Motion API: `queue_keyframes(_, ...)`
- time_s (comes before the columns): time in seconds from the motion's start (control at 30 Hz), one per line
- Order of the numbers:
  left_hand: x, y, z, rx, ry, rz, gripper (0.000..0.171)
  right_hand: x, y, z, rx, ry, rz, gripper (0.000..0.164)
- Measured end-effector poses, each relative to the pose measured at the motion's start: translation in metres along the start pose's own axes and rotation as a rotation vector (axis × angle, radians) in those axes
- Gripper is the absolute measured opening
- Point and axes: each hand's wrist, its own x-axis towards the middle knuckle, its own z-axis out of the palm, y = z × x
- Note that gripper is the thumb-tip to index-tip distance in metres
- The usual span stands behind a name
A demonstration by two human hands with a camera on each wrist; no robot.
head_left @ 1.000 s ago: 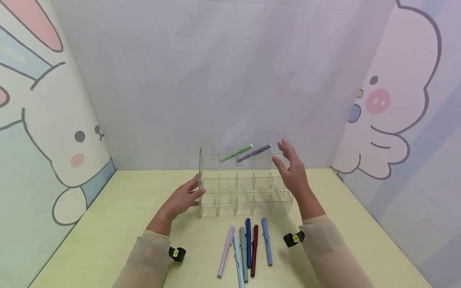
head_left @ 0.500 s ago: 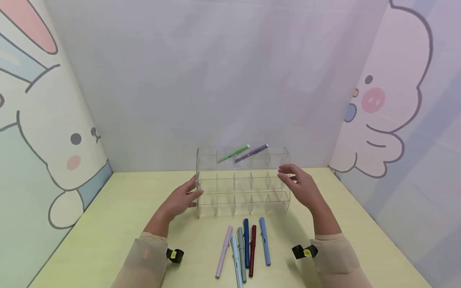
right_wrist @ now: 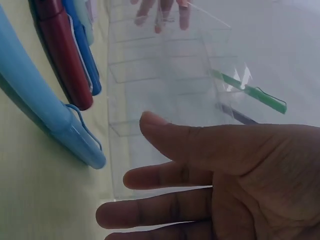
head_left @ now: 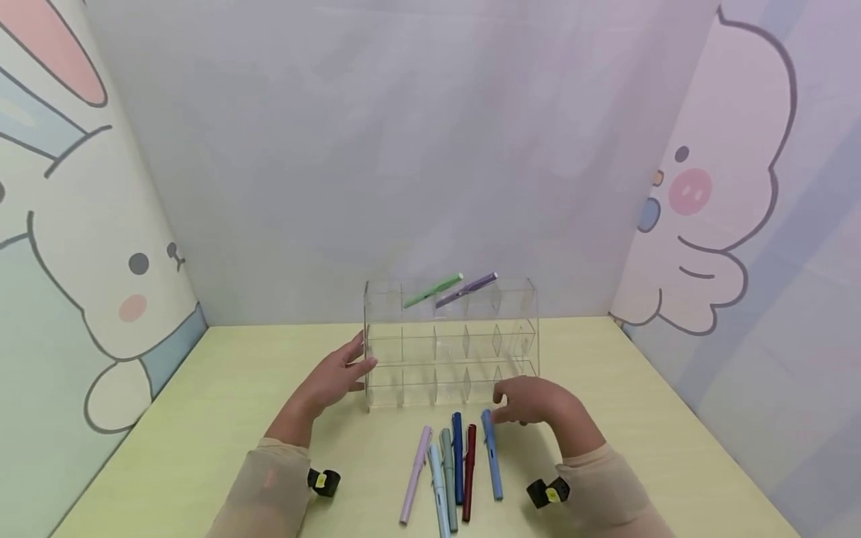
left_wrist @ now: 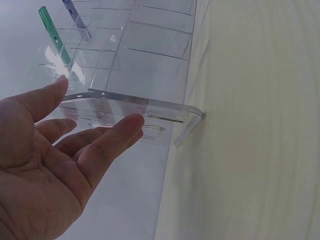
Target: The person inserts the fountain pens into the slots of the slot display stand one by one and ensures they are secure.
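A clear acrylic pen rack (head_left: 417, 365) with tiered compartments stands on the table. My left hand (head_left: 332, 377) rests at its left side panel, thumb by the front edge and relaxed fingers along the outside. A green pen (head_left: 433, 290) and a purple pen (head_left: 467, 290) lean in the top tier. In front of the rack, my right hand (head_left: 534, 400) is low beside the cap end of a medium-blue pen (head_left: 492, 456). The right wrist view shows its fingers spread and holding nothing, with that blue pen (right_wrist: 47, 107) beyond the fingertips.
Left of the medium-blue pen lie a dark red pen (head_left: 469, 472), a dark blue pen (head_left: 458, 457), a grey-green pen (head_left: 448, 478), a pale blue pen (head_left: 439, 489) and a lilac pen (head_left: 416, 475). A pale wall (head_left: 430, 164) stands behind the rack.
My right hand has come down from the rack's upper right to the cap end of the medium-blue pen. The left hand stays at the rack's side. The head view shifts slightly.
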Motion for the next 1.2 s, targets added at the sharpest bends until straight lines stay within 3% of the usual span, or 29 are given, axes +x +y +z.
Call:
queue_keyframes(0.2,0.000,0.000,0.001,0.008,0.008,-0.006,0.078,0.005,-0.013,0.018,-0.004,-0.004,0.053,0.041)
queue_keyframes(0.43,-0.001,0.001,0.000,0.020,0.003,-0.001,0.078,0.010,-0.022,0.027,-0.085,-0.005,-0.014,0.035)
queue_keyframes(0.67,-0.001,0.003,0.001,0.017,0.005,-0.005,0.075,0.011,-0.020,0.027,-0.076,-0.029,-0.060,0.037)
queue_keyframes(0.9,0.000,0.000,0.002,0.002,0.004,0.001,0.074,0.011,-0.019,0.026,-0.017,-0.027,-0.027,0.038)
queue_keyframes(1.2,0.002,-0.002,0.001,-0.005,0.004,0.009,0.074,0.009,-0.022,0.026,-0.068,-0.014,0.025,0.039)
